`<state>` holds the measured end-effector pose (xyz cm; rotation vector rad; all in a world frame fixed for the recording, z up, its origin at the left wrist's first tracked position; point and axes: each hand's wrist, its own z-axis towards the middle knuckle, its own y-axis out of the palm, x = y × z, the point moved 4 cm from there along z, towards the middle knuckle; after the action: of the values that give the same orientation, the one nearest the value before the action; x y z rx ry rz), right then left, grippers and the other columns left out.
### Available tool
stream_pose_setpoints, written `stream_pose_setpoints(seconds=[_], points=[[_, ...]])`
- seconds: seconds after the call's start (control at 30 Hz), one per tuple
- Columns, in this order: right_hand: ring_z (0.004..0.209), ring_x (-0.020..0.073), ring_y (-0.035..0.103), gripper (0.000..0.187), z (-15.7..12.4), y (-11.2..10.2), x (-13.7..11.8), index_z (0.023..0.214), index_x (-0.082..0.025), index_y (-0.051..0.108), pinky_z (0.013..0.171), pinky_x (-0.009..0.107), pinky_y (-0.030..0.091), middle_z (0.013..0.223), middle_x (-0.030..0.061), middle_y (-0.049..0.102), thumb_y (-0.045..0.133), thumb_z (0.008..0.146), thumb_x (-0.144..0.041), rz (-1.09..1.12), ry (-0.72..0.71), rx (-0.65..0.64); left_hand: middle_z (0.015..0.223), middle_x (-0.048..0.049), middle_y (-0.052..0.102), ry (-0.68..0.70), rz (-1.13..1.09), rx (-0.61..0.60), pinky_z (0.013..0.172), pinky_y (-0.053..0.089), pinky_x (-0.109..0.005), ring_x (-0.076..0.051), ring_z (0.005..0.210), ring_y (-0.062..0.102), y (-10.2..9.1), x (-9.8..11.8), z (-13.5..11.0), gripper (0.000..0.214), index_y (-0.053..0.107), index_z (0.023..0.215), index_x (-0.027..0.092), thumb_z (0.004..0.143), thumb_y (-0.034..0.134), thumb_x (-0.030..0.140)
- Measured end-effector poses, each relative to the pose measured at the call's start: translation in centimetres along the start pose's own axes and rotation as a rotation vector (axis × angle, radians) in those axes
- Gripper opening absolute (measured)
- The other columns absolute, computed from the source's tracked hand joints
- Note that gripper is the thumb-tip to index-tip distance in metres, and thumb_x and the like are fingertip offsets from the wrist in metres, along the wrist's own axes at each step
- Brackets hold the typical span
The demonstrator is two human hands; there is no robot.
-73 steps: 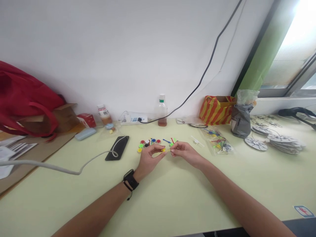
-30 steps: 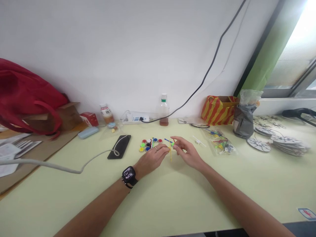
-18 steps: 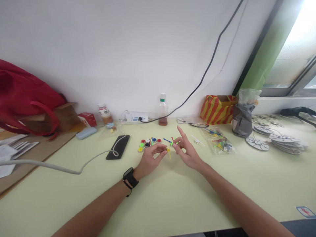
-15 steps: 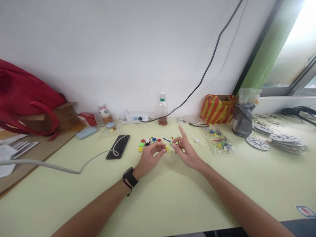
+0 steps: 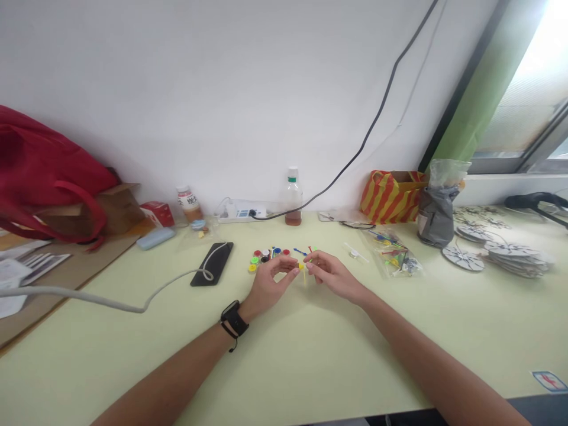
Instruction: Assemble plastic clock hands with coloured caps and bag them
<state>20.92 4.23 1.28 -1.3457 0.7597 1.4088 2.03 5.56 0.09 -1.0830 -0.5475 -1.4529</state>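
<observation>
My left hand (image 5: 270,281), with a black watch (image 5: 234,319) on its wrist, pinches a small yellow plastic piece (image 5: 301,267) at its fingertips. A thin yellow stem hangs down from that piece. Close on the other side, my right hand (image 5: 332,274) has its thumb and fingers drawn together at the piece; whether they grip it is too small to tell. Just behind the left hand lie several round coloured plastic discs (image 5: 254,260), partly covered by that hand. A blue arrow-shaped piece (image 5: 300,252) lies beyond the fingertips, among red and green bits.
A black phone (image 5: 212,264) with a grey cable lies left. To the right are a white plastic piece (image 5: 355,253) and a clear bag of coloured parts (image 5: 394,254). A bottle (image 5: 293,198) stands by the wall. Stacked patterned discs (image 5: 517,257) lie far right.
My right hand's raised index finger has come down, and its fingertips have moved in by the yellow piece. My left hand has stayed in place with the piece.
</observation>
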Motion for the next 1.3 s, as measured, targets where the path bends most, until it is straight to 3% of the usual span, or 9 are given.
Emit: stream_pose_setpoints(seconds=[0.3, 0.47, 0.7, 0.83, 0.9, 1.0, 1.13, 1.2, 1.3], points=[[0.076, 0.0161, 0.058, 0.04, 0.3, 0.5, 1.0, 0.1, -0.021, 0.066, 0.069, 0.031, 0.051, 0.096, 0.0051, 0.066, 0.067, 0.09, -0.06, 0.003, -0.024, -0.05, 0.103, -0.0044, 0.078, 0.096, 0.31, -0.032, 0.092, 0.056, -0.039, -0.022, 0.098, 0.072, -0.1, 0.7, -0.2, 0.018, 0.073, 0.103, 0.022, 0.09, 0.076, 0.034], [0.071, 0.0146, 0.059, 0.04, 0.6, -0.3, 1.2, 0.094, -0.022, 0.06, 0.066, 0.03, 0.049, 0.089, 0.0018, 0.063, 0.067, 0.089, -0.06, -0.001, -0.039, -0.004, 0.123, -0.0073, 0.072, 0.227, 0.561, -0.005, 0.104, 0.049, -0.049, -0.029, 0.118, 0.062, -0.4, 1.3, -0.2, 0.042, 0.065, 0.124, 0.025, 0.086, 0.079, 0.036], [0.072, 0.0179, 0.061, 0.04, 1.2, -4.6, 1.8, 0.097, -0.023, 0.052, 0.065, 0.033, 0.05, 0.091, 0.0041, 0.061, 0.056, 0.093, -0.063, -0.138, -0.1, 0.384, 0.132, -0.0121, 0.066, 0.239, 0.828, -0.063, 0.109, 0.042, -0.06, -0.036, 0.128, 0.051, -0.8, 0.3, -0.1, 0.041, 0.064, 0.131, 0.022, 0.091, 0.069, 0.025], [0.082, 0.0231, 0.06, 0.037, 0.6, -7.6, 1.2, 0.118, -0.02, 0.057, 0.076, 0.038, 0.049, 0.099, 0.0109, 0.065, 0.043, 0.102, -0.049, -0.537, -0.197, 0.636, 0.117, -0.0094, 0.071, 0.276, 0.795, -0.135, 0.105, 0.044, -0.059, -0.033, 0.123, 0.054, -0.5, -0.2, -0.3, 0.021, 0.069, 0.114, 0.024, 0.093, 0.065, 0.024], [0.091, 0.0258, 0.061, 0.038, 0.4, -8.5, 1.0, 0.129, -0.018, 0.057, 0.083, 0.039, 0.047, 0.109, 0.0146, 0.066, 0.037, 0.104, -0.04, -0.746, -0.22, 0.686, 0.105, -0.008, 0.073, 0.274, 0.771, -0.156, 0.1, 0.047, -0.056, -0.032, 0.118, 0.057, -0.3, -0.1, -0.4, 0.013, 0.069, 0.106, 0.024, 0.093, 0.065, 0.023], [0.098, 0.0259, 0.062, 0.04, 0.7, -8.8, 2.2, 0.132, -0.016, 0.059, 0.083, 0.036, 0.046, 0.114, 0.0163, 0.066, 0.032, 0.105, -0.026, -1.032, -0.045, 0.56, 0.101, -0.0078, 0.071, 0.261, 0.743, -0.183, 0.096, 0.049, -0.052, -0.03, 0.115, 0.059, 0.0, 0.2, -0.5, 0.008, 0.068, 0.101, 0.023, 0.094, 0.064, 0.022], [0.089, 0.0237, 0.065, 0.031, 0.9, -8.0, 4.8, 0.097, -0.016, 0.072, 0.072, 0.031, 0.042, 0.096, 0.0146, 0.069, 0.041, 0.101, -0.016, -1.263, 0.268, 0.227, 0.101, -0.0074, 0.069, 0.263, 0.709, -0.2, 0.097, 0.049, -0.051, -0.028, 0.112, 0.06, 0.3, 0.4, -0.6, 0.009, 0.067, 0.102, 0.023, 0.095, 0.063, 0.021], [0.086, 0.0246, 0.066, 0.03, 0.8, -7.8, 5.2, 0.088, -0.016, 0.072, 0.069, 0.032, 0.041, 0.091, 0.0151, 0.07, 0.044, 0.099, -0.014, -1.287, 0.296, 0.213, 0.101, -0.0071, 0.07, 0.26, 0.7, -0.208, 0.098, 0.05, -0.05, -0.028, 0.112, 0.06, 0.4, 0.3, -0.7, 0.01, 0.068, 0.103, 0.024, 0.095, 0.063, 0.022], [0.091, 0.0268, 0.066, 0.028, 0.7, -7.8, 5.1, 0.096, -0.016, 0.072, 0.072, 0.033, 0.041, 0.096, 0.0158, 0.071, 0.045, 0.099, -0.013, -1.321, 0.31, 0.222, 0.105, -0.0077, 0.07, 0.251, 0.691, -0.219, 0.098, 0.051, -0.049, -0.028, 0.111, 0.06, 0.4, 0.2, -0.6, 0.017, 0.068, 0.112, 0.023, 0.096, 0.063, 0.022]])
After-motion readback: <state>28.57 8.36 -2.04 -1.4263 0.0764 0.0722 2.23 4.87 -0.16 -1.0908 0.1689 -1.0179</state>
